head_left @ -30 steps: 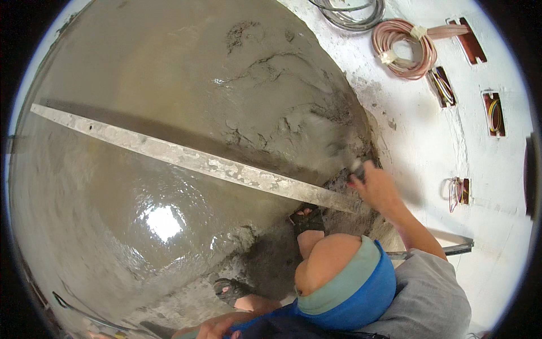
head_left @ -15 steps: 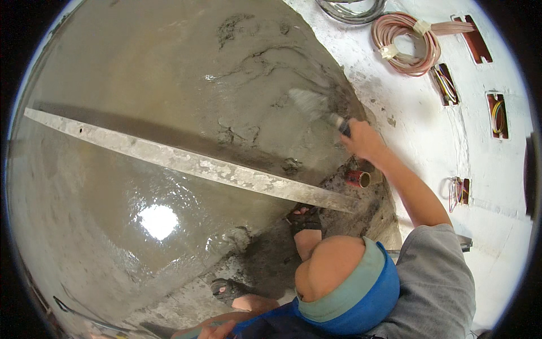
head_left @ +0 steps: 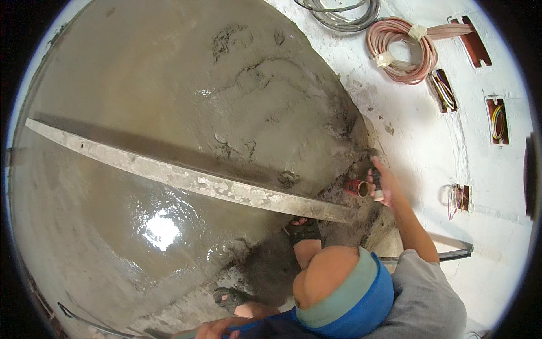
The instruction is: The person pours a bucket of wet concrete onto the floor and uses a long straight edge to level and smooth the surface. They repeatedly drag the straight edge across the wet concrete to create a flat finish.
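Observation:
My right hand (head_left: 386, 182) is closed round the handle of a trowel (head_left: 357, 151), whose blade shows nearly edge-on at the border of the wet grey mortar (head_left: 271, 107). Just left of that hand, a short red pipe stub (head_left: 354, 187) rises from the floor. A long metal straightedge (head_left: 192, 181), splashed with mortar, lies across the wet surface, its right end close to the pipe. At the lower edge, my left hand (head_left: 217, 329) rests by my bent leg with its fingers laid out and nothing visible in them.
My bare leg (head_left: 327, 277) and sandalled feet (head_left: 305, 229) are beside the mortar. Along the white wall (head_left: 412, 135) are a coil of pinkish cable (head_left: 402, 51), a grey coil (head_left: 347, 14) and several boxes with wires. A dark bar (head_left: 456, 253) leans at right.
My right hand has drawn the trowel back from the mortar, toward me and right, beside the pipe stub. The trowel has turned edge-on. My left hand has barely moved; the straightedge still lies there.

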A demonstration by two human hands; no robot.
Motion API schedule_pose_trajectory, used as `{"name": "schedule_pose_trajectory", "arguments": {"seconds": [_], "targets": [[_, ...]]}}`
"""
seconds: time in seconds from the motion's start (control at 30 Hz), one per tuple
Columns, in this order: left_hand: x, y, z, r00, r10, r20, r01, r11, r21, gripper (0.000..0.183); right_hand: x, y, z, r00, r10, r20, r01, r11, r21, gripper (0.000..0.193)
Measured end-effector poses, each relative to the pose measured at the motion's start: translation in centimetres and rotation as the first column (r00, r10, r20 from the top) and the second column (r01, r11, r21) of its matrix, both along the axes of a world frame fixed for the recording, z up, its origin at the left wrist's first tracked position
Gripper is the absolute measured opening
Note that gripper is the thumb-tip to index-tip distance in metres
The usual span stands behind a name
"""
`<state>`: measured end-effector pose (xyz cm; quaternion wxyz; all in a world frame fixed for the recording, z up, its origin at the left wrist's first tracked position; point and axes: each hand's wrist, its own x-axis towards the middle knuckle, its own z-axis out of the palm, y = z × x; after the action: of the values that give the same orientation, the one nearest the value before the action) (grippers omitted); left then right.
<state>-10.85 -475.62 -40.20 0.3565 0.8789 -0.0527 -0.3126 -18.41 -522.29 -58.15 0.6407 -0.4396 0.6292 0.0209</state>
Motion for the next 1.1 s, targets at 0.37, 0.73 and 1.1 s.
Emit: {"name": "schedule_pose_trajectory", "arguments": {"seconds": [0.37, 0.73, 1.1], "targets": [[-0.1, 1.2, 0.1, 1.0, -0.007, 0.007, 0.006, 1.0, 0.014, 0.023, 17.4, 9.5, -3.9, 0.862, 0.417, 0.286, -0.491, 0.827, 0.274, 0.042], [-1.6, 2.7, 0.9, 0.993, 0.022, 0.118, -0.003, 0.987, -0.161, 0.022, 19.3, 15.9, 2.0, -0.087, 0.928, -0.362, -0.965, -0.168, -0.2, 0.049], [-1.4, 2.1, 0.6, 0.999, 0.05, 0.019, -0.047, 0.993, -0.108, 0.023, 13.5, -1.0, -2.6, 0.976, 0.194, 0.098, -0.177, 0.971, -0.163, 0.04]]}}
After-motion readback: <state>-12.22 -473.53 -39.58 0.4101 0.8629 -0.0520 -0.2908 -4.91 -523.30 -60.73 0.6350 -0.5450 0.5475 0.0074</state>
